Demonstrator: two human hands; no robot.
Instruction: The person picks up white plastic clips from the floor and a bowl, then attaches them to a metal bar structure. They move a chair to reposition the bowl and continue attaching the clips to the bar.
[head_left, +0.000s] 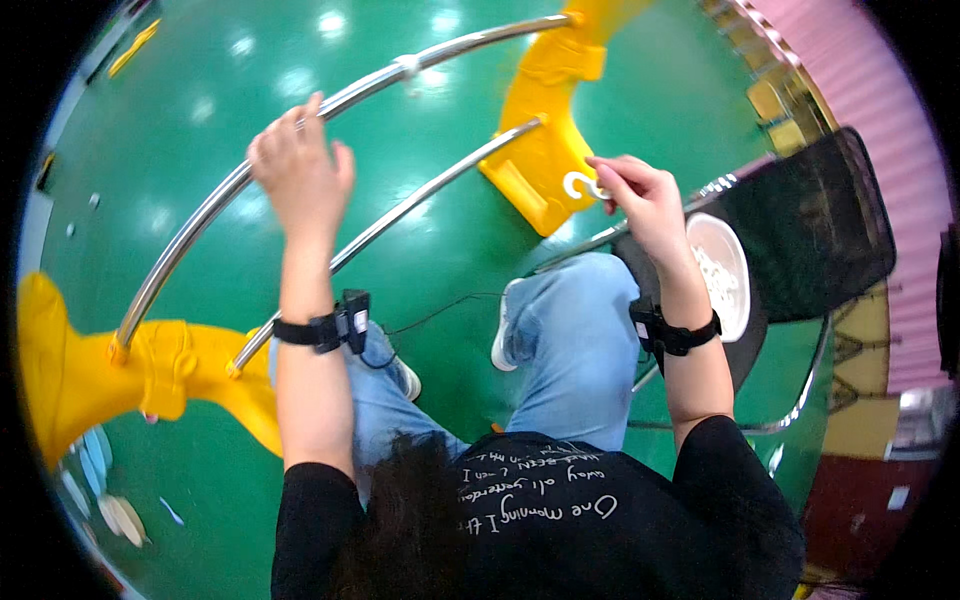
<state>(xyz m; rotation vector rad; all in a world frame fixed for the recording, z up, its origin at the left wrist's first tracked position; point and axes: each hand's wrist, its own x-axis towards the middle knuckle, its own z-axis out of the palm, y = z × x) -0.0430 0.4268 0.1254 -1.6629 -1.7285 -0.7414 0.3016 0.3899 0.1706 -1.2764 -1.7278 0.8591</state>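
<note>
My left hand (pixel 305 180) is closed over the upper curved metal rail (pixel 205 215), its thumb on the near side. Between thumb and fingertips of my right hand (pixel 645 205) is a small white plastic hook (pixel 572 184), its curved end pointing left. A white clip-like piece (pixel 407 66) sits around the upper rail, farther along to the right. The rail runs between two yellow plastic end supports (pixel 545 100). Beside my right forearm, a white bowl (pixel 738 262) contains several small white pieces.
The bowl stands on a black chair (pixel 820 225) with a metal frame at my right. A lower metal rail (pixel 440 183) crosses ahead of my knees. A thin dark cable (pixel 440 315) hangs between my legs. Several flat pieces (pixel 120 520) lie at the lower left on the green floor.
</note>
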